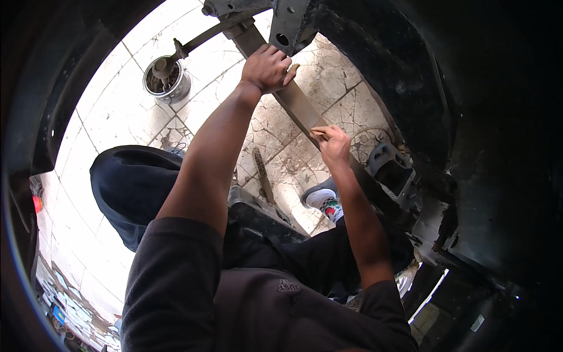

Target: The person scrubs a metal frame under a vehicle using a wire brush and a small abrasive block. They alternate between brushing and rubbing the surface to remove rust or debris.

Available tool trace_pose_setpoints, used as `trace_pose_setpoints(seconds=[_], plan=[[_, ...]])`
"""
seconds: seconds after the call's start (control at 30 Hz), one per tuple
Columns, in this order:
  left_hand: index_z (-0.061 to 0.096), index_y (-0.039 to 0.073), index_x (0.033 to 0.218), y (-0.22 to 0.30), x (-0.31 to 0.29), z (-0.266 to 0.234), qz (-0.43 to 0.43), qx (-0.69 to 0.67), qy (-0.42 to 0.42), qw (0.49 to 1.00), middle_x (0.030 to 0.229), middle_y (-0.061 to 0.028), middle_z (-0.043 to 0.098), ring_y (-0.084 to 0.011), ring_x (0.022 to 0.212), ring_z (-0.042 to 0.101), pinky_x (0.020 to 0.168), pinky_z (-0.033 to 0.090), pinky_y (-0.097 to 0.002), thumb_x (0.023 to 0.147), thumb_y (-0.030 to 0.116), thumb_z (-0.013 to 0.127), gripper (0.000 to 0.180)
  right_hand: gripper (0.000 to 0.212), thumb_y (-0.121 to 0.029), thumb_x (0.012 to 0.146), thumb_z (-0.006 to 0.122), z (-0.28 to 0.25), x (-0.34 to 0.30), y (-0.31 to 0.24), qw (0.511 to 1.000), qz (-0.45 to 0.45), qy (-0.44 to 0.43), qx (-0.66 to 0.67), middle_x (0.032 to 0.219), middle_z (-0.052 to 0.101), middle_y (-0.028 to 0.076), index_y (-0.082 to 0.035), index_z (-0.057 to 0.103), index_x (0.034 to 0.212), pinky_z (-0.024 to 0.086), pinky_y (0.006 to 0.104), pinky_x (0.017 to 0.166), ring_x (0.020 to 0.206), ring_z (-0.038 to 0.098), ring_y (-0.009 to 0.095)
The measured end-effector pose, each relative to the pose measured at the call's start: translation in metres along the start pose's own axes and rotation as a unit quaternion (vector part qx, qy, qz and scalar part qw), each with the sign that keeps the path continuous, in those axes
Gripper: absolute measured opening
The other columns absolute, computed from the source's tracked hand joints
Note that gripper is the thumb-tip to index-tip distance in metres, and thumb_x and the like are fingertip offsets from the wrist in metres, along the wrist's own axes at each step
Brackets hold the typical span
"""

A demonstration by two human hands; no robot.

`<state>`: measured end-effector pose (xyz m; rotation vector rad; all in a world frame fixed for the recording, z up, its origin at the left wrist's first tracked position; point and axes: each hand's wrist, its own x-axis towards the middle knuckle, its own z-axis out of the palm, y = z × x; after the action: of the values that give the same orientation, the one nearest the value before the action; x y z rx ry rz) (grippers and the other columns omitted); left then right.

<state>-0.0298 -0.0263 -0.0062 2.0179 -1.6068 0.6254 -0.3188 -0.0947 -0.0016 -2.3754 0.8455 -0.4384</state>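
Observation:
A long flat metal bar [302,108], much like a leaf spring, slants from the upper middle down to the right. My left hand [267,69] is closed over its upper part, fingers curled on the far edge. A tan folded scrap [294,70], possibly sandpaper, sticks out by that thumb. Lower on the bar, my right hand [334,146] pinches a similar tan piece [318,132] against the metal. The hands hide most of both scraps.
Dark wheel-arch panels [387,76] curve around me. A metal can [176,88] stands on the cracked tile floor, with a rod's rounded end [161,69] above it. A metal bracket [287,23] sits above my left hand; a caliper-like part [387,167] lies right of my right hand.

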Motion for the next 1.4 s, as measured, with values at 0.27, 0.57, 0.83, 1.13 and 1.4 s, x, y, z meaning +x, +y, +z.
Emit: trace_pose_setpoints(seconds=[0.27, 0.57, 0.83, 1.13, 1.4], plan=[[0.076, 0.01, 0.078, 0.004, 0.001, -0.005, -0.054, -0.042, -0.062, 0.996, 0.087, -0.0032, 0.073, -0.0225, 0.092, 0.067, 0.094, 0.051, -0.0346, 0.097, 0.038, 0.061, 0.037, 0.014, -0.008, 0.079, 0.085, 0.031, 0.033, -0.032, 0.999, -0.018, 0.028, 0.019, 0.086, 0.073, 0.013, -0.009, 0.082, 0.093, 0.056, 0.0383, 0.07, 0.078, 0.072, 0.03], [0.076, 0.011, 0.075, 0.004, -0.002, -0.001, -0.055, -0.046, -0.021, 0.997, 0.082, -0.0024, 0.072, -0.0204, 0.09, 0.068, 0.091, 0.051, -0.0337, 0.097, 0.037, 0.061, 0.037, 0.016, -0.014, 0.079, 0.087, 0.011, -0.001, -0.002, 0.999, 0.034, 0.026, -0.004, 0.087, 0.073, 0.012, -0.012, 0.083, 0.094, 0.056, 0.037, 0.07, 0.079, 0.073, 0.028], [0.073, 0.016, 0.07, 0.003, 0.003, 0.002, -0.023, -0.02, 0.04, 0.999, 0.064, -0.0073, 0.069, -0.0235, 0.069, 0.067, 0.078, 0.051, -0.0344, 0.097, 0.041, 0.064, 0.038, 0.012, -0.01, 0.081, 0.084, 0.037, 0.031, -0.034, 0.998, 0.027, 0.055, 0.022, 0.085, 0.073, 0.013, -0.01, 0.083, 0.094, 0.056, 0.0358, 0.07, 0.077, 0.073, 0.027], [0.074, 0.014, 0.069, 0.0, -0.001, 0.002, -0.021, -0.042, 0.043, 0.998, 0.072, -0.0019, 0.069, -0.0204, 0.08, 0.066, 0.083, 0.051, -0.0327, 0.095, 0.036, 0.066, 0.035, 0.015, -0.013, 0.08, 0.084, 0.009, 0.01, -0.007, 1.0, 0.004, 0.007, -0.021, 0.082, 0.071, 0.01, -0.014, 0.083, 0.095, 0.054, 0.0379, 0.067, 0.076, 0.071, 0.028], [0.074, 0.013, 0.068, 0.004, -0.002, 0.005, -0.042, -0.049, 0.028, 0.998, 0.075, 0.0005, 0.068, -0.0184, 0.085, 0.065, 0.085, 0.051, -0.0322, 0.095, 0.035, 0.066, 0.035, 0.014, -0.011, 0.08, 0.083, 0.023, 0.026, -0.013, 1.0, -0.026, 0.017, 0.0, 0.083, 0.071, 0.011, -0.012, 0.082, 0.094, 0.055, 0.0398, 0.07, 0.077, 0.07, 0.03]])
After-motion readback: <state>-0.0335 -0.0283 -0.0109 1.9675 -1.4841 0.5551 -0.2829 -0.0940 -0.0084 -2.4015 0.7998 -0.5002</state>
